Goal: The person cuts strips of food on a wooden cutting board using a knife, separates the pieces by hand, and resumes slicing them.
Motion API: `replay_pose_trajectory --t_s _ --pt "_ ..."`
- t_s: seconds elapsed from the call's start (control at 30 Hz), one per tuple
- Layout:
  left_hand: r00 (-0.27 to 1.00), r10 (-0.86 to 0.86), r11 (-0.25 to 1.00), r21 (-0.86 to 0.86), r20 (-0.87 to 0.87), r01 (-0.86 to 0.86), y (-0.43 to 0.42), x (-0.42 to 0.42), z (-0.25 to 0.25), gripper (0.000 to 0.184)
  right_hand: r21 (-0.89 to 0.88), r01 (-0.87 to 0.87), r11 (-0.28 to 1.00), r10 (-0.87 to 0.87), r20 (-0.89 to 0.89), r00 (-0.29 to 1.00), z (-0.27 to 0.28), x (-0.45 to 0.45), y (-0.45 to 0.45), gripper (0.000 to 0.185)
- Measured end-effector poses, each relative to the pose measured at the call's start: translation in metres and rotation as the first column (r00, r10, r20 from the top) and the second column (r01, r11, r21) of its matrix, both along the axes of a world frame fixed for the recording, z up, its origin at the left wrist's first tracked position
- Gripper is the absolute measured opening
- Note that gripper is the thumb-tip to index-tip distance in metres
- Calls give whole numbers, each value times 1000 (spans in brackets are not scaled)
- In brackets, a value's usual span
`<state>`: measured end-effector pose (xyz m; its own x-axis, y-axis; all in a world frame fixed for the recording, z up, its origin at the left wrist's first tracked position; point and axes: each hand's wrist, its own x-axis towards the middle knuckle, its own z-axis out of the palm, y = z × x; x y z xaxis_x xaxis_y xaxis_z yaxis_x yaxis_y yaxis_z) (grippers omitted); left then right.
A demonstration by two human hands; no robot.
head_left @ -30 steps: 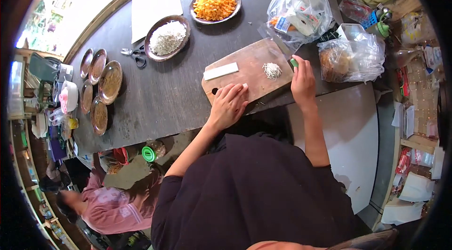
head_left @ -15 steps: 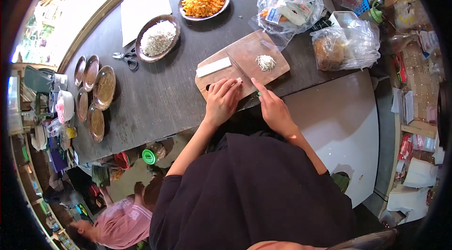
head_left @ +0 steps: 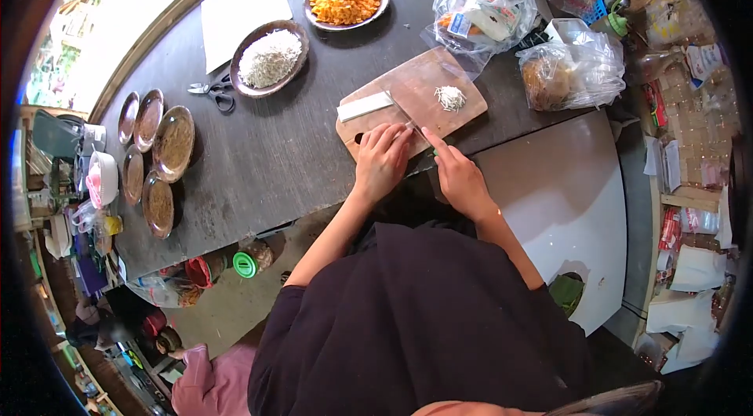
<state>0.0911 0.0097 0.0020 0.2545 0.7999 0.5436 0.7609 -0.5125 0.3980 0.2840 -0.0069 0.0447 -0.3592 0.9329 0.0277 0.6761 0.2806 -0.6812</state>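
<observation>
A wooden cutting board [head_left: 425, 77] lies near the table's front edge. My right hand [head_left: 461, 181] grips a knife [head_left: 403, 112], its forefinger stretched along the blade's back and a bit of green handle showing. Beside the blade, my left hand [head_left: 381, 159] rests on the board with its fingers bent and held together. What lies beneath those fingertips is mostly hidden; a small pale bit shows at their edge. A white rectangular block [head_left: 365, 107] lies on the board's left part. Right of the knife sits a small heap of thin white shreds [head_left: 450, 98].
Farther back stand a bowl of white shreds [head_left: 271, 58] and a plate of orange pieces [head_left: 345, 0]. Scissors [head_left: 213, 91], a white sheet [head_left: 245, 14] and several brown dishes [head_left: 173, 143] lie leftward. Plastic bags [head_left: 484, 4] sit at right. A person in pink [head_left: 220, 381] is lower left.
The view has shifted slightly. Both my hands stay at the board, with the knife still beside the left fingertips. The person in pink has moved lower, partly out of view.
</observation>
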Motion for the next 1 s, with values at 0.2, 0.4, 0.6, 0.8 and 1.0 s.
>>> replay_pose_trajectory --t_s 0.2,0.4,0.6,0.8,1.0 --pt "1000 -4 1000 0 15 4 -1 1 -2 36 36 48 998 -47 -27 999 0 0 -3 55" --pt "989 35 997 -70 143 -25 4 4 3 36 45 98 994 -95 -59 994 2 12 -6 56" --pt "964 215 972 -128 159 -196 11 14 10 26 -12 42 999 -42 26 999 15 24 -13 56" --pt "960 245 967 -97 132 -234 15 16 4 19 -106 46 993 -33 116 993 25 20 -24 56" --pt "955 249 968 -66 160 -242 14 17 0 15 -111 8 994 -5 24 1000 16 23 -21 57"
